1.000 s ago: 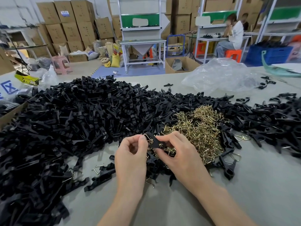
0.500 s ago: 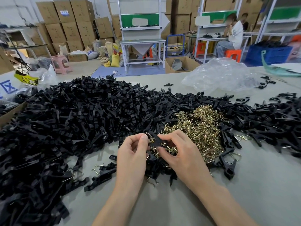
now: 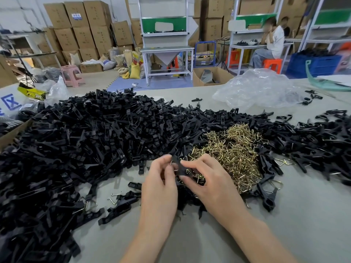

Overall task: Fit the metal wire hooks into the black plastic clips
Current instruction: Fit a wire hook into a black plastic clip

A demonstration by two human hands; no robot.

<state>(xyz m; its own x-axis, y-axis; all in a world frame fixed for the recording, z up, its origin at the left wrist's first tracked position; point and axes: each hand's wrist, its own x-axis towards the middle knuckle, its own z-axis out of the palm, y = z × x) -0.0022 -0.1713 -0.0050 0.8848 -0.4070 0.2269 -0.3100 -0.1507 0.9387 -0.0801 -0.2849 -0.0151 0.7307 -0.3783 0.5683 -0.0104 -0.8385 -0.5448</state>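
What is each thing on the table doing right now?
Held clip: held between both hands.
Left hand: pinches its upper end.
Right hand: pinches its right side.
Black clips: loose heap on the table.
Wire hooks: loose gold heap beside the hands.
Plastic bag: crumpled, lying on the table.

The left forearm [image 3: 148, 234] and right forearm [image 3: 252, 234] are bare and angle inward, so the hands meet close together. The left hand [image 3: 161, 181] shows its back, with its fingers curled in and their tips pinching the left end of a black clip [image 3: 180, 167]. The right hand [image 3: 210, 181] pinches the same clip between thumb and forefinger, its other fingers loosely bent below.
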